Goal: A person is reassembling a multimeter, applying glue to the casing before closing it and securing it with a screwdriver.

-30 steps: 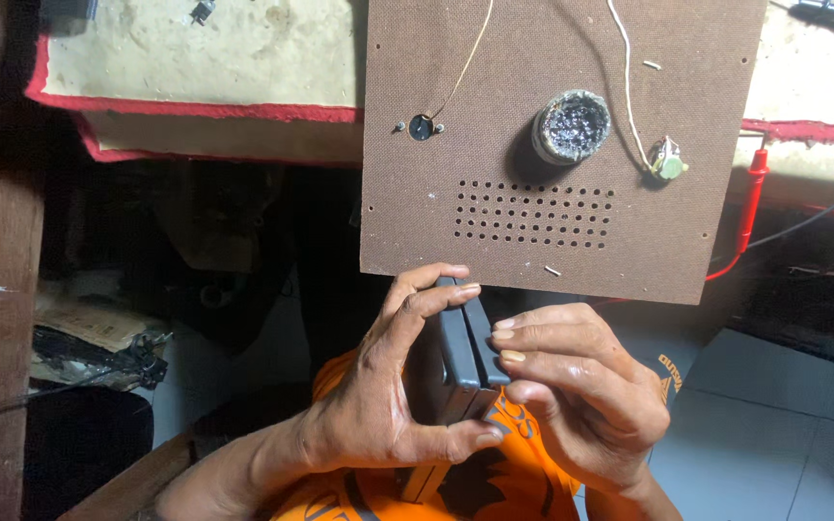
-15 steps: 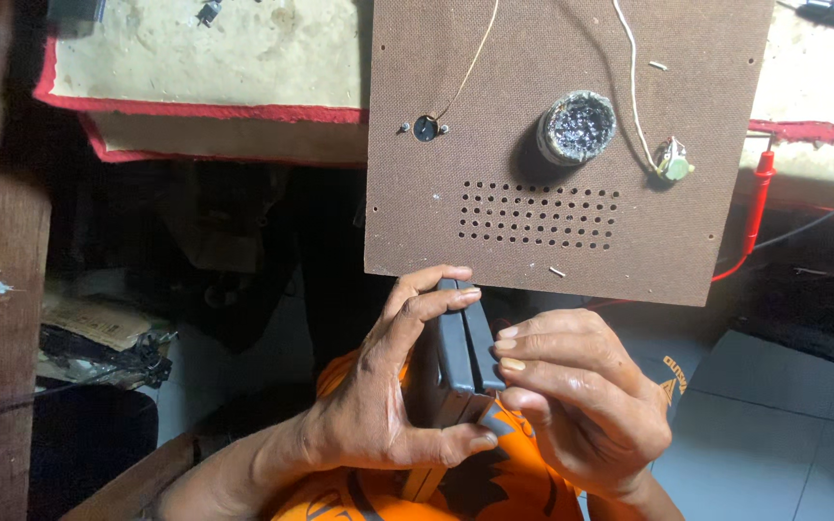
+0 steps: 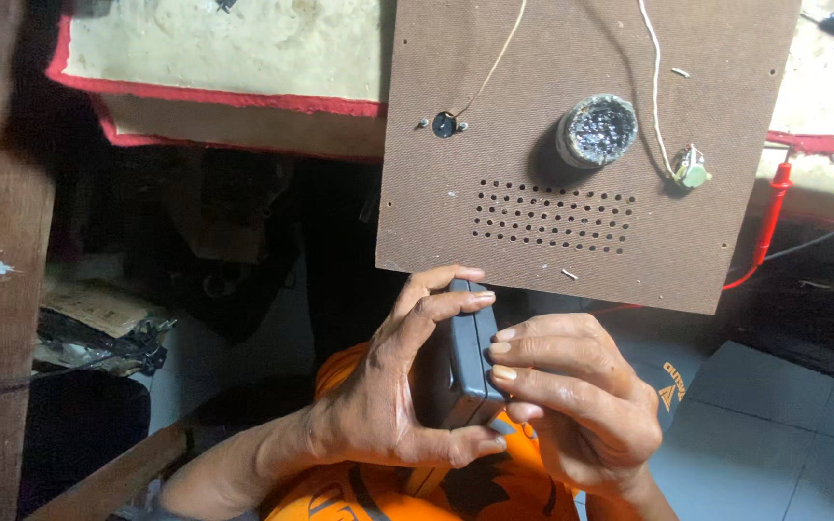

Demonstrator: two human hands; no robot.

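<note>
Hands both grasping my grey box: left hand [image 3: 388, 405] and right hand [image 3: 581, 405] clamp the grey box [image 3: 470, 367]; casing looks shut, nothing detached yet.

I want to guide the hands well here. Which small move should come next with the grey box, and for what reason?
Probably a slight turn of the grey box to bring its edge seam into view. The left hand wraps one side and the right hand pinches the other with its fingertips, so the grip looks firm, and the box faces the camera edge-on.
</note>
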